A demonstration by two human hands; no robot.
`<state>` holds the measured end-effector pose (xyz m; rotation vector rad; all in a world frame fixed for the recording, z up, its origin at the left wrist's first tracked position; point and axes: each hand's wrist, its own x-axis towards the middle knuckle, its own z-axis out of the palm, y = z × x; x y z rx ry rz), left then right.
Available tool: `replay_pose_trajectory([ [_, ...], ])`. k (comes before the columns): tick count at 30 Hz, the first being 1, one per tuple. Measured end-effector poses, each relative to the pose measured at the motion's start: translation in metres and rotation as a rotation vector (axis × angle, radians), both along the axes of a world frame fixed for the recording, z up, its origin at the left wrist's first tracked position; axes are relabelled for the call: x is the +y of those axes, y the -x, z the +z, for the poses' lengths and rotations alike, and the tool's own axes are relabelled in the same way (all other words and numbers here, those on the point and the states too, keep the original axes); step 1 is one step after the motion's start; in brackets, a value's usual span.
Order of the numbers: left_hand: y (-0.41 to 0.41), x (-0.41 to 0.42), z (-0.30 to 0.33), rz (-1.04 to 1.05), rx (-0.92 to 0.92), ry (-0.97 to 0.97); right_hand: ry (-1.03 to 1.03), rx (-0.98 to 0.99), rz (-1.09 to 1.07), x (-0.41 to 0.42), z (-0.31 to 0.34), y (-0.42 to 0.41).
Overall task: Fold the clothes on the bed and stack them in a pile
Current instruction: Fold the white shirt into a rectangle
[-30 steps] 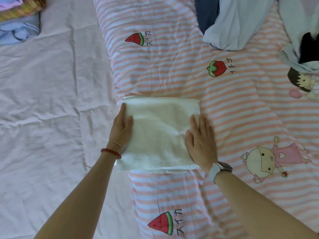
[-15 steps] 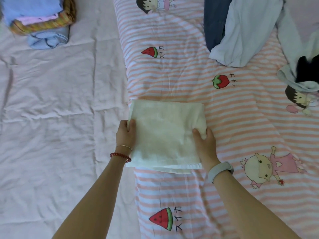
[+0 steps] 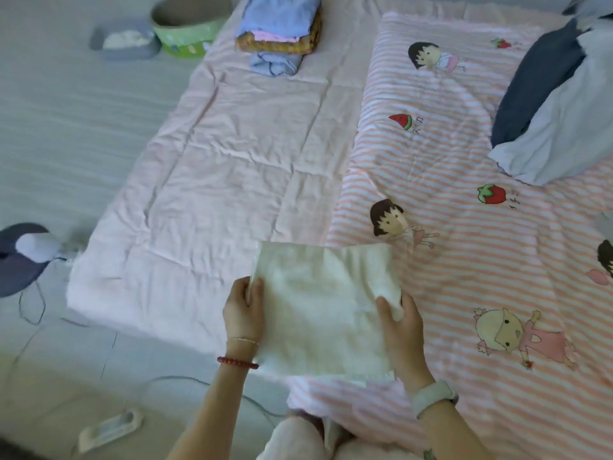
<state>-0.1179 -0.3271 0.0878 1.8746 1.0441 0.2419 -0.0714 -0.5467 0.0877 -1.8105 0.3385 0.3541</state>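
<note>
Far left, floor: a dark round object [image 3: 18, 257] with a trailing cable, then a grey tub [image 3: 124, 41] and a green-rimmed basket [image 3: 190, 26] at the top. None touch the bed.

Pale pink quilt [image 3: 205, 167]: crinkled, stitched in soft squares. On its far end sits the pile [image 3: 280, 31] of folded clothes, blue on top, a woven striped layer beneath, light blue at the base.

Centre, near edge: the cream folded cloth [image 3: 323, 310], a soft, fuzzy, roughly square pad. A second ago both palms lay flat on it, smoothing; half a second ago the fingers curled onto its edges. Now it is lifted off the striped cover and held out over the seam between the two covers. Judgement: folding of this piece is done and it is headed for the pile, well apart up-left.

Left hand [image 3: 243, 310] pinches the left edge, thumb on top. Right hand [image 3: 403, 322] grips the right edge, fingers curled under, the corner bunched.

Right: striped cartoon-print cover [image 3: 464, 247], smooth cotton. Far right, a loose heap of unfolded clothes [image 3: 560, 104], navy and pale blue, not yet folded.
</note>
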Motion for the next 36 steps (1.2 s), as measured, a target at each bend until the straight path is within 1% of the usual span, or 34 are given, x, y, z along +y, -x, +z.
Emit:
replay_pose_trajectory([
  [4, 0.069, 0.030, 0.014, 0.152, 0.019, 0.026, 0.000, 0.048, 0.183, 0.038, 0.015, 0.038],
  [10, 0.155, 0.101, 0.025, 0.333, 0.023, -0.007, 0.045, 0.027, 0.439, 0.127, 0.021, 0.085],
  [13, 0.190, 0.158, 0.029, 0.422, 0.017, 0.000, 0.069, 0.047, 0.534, 0.196, 0.022, 0.104],
  [15, 0.212, 0.205, 0.032, 0.443, 0.011, 0.007, 0.077, 0.019, 0.567, 0.248, 0.026, 0.118],
  [20, 0.261, 0.327, 0.052, 0.473, 0.014, -0.037, 0.005, 0.021, 0.617, 0.376, 0.041, 0.155],
  [22, 0.277, 0.372, 0.057, 0.524, 0.022, -0.051, -0.005, 0.011, 0.653, 0.422, 0.043, 0.166],
  [26, 0.299, 0.445, 0.060, 0.594, 0.002, -0.061, -0.041, -0.021, 0.722, 0.512, 0.045, 0.175],
  [30, 0.304, 0.515, 0.060, 0.651, -0.004, -0.068, -0.034, -0.052, 0.768, 0.597, 0.046, 0.170],
  [33, 0.293, 0.580, 0.064, 0.623, -0.008, -0.071, -0.034, -0.072, 0.820, 0.670, 0.042, 0.162],
  [36, 0.271, 0.664, 0.069, 0.589, -0.003, -0.076, -0.037, -0.117, 0.865, 0.757, 0.039, 0.144],
])
